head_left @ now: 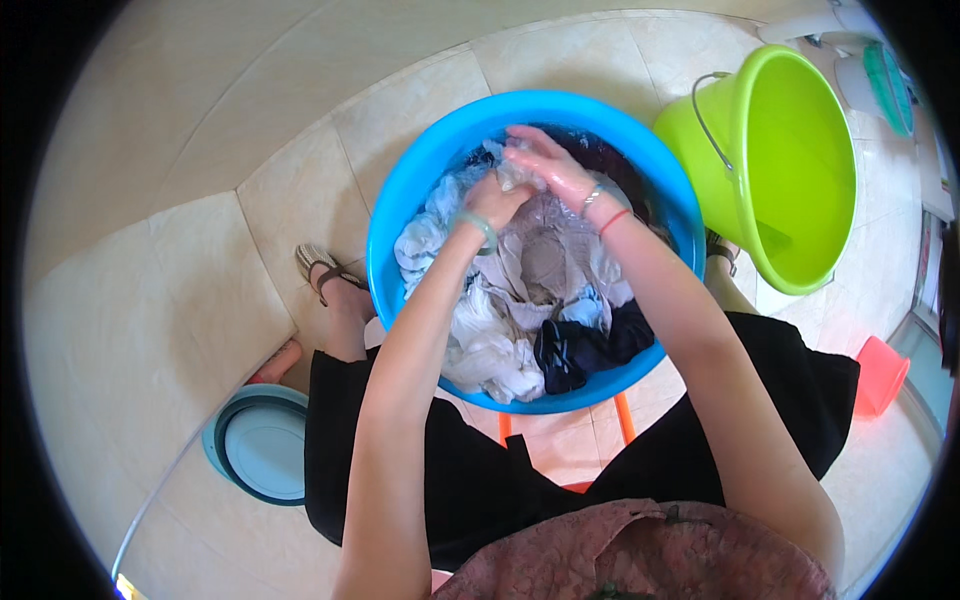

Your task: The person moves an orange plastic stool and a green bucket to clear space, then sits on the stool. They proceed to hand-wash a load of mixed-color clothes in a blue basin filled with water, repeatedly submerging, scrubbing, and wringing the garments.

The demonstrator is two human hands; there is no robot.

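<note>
A large blue basin (385,235) stands between my legs, full of wet laundry. At its far side my left hand (495,203) is closed, knuckles up, on a bunched pale wet cloth (517,172). My right hand (553,168) presses against the same cloth from the right, its fingers partly stretched and glistening wet. Just below the hands spreads a greyish-mauve garment (545,260). White clothes (490,350) lie along the basin's left and near side. Dark navy clothing (590,350) is heaped at the near right. Dark water shows at the far rim.
A lime-green bucket (800,170) with a metal handle stands tilted in view right of the basin. A folded teal-rimmed basin (265,445) is at the lower left, by a wall edge. A coral-red container (880,375) sits far right. Orange stool legs (625,418) show beneath the basin.
</note>
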